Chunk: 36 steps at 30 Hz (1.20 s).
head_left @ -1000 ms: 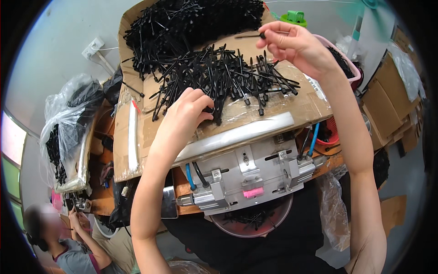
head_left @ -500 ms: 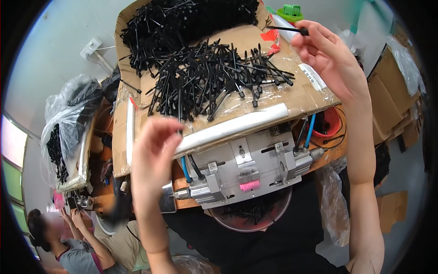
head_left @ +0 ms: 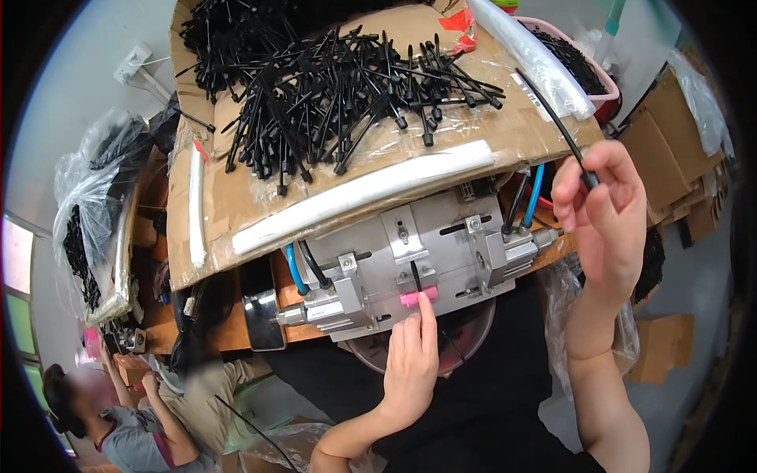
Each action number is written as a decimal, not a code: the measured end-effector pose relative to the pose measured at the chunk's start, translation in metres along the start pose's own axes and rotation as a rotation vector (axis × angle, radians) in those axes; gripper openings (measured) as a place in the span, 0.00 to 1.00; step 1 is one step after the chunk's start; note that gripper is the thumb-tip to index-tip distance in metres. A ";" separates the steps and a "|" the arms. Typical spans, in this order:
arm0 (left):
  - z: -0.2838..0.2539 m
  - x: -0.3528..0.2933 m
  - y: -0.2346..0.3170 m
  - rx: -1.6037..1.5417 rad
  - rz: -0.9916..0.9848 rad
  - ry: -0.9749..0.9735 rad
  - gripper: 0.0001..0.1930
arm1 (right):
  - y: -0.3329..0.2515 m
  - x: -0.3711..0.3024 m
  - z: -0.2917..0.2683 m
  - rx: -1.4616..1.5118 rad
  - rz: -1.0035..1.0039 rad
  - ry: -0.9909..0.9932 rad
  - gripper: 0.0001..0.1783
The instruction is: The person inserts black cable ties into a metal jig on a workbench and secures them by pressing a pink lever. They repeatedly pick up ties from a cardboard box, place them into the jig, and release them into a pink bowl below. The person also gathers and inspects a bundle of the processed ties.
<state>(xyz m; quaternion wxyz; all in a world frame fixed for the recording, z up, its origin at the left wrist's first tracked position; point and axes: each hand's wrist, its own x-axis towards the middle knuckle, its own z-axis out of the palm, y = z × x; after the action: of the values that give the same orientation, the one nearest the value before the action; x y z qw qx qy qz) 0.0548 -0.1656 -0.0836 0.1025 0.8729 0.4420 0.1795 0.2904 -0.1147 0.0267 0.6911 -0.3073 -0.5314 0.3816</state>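
A thin black plastic rod [head_left: 552, 114] with a thicker head is pinched by its headed end in my right hand [head_left: 611, 209], out beyond the right end of a metal fixture [head_left: 441, 236]. My left hand [head_left: 412, 356] has its index finger stretched out, its tip touching a pink block [head_left: 418, 296] at the fixture's near edge. The other fingers of that hand lie close together and hold nothing visible. Another short black stem [head_left: 415, 272] shows in the fixture just behind the pink block; its near end is hidden.
A cardboard box [head_left: 213, 229] heaped with black rods [head_left: 339, 102] slopes above the fixture. Below the fixture is a bowl [head_left: 477, 335]. A pink basket [head_left: 605, 83] of black pieces stands at the back right. On the left, a person [head_left: 146, 433] works at another station.
My left hand has moved from the box edge down to the pink block. My right hand has come down and nearer with its rod. A black stem now shows in the fixture.
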 end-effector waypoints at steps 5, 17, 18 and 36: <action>0.000 -0.002 -0.005 -0.004 -0.005 -0.039 0.39 | 0.012 -0.035 0.020 -0.197 -0.037 0.055 0.14; -0.092 0.147 -0.078 0.002 0.044 0.335 0.09 | 0.097 -0.136 0.055 -0.838 -0.049 -0.410 0.35; -0.095 0.154 -0.082 -0.083 0.054 0.261 0.08 | 0.100 -0.136 0.056 -0.851 -0.040 -0.422 0.35; -0.003 -0.005 0.000 -0.032 -0.041 -0.016 0.36 | 0.076 0.141 0.029 -1.581 -0.220 -0.491 0.13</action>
<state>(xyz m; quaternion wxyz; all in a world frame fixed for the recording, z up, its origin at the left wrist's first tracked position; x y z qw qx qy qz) 0.0510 -0.1698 -0.0816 0.1239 0.8633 0.4560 0.1773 0.2675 0.0455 0.0407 0.1696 -0.5561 -0.8052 -0.1170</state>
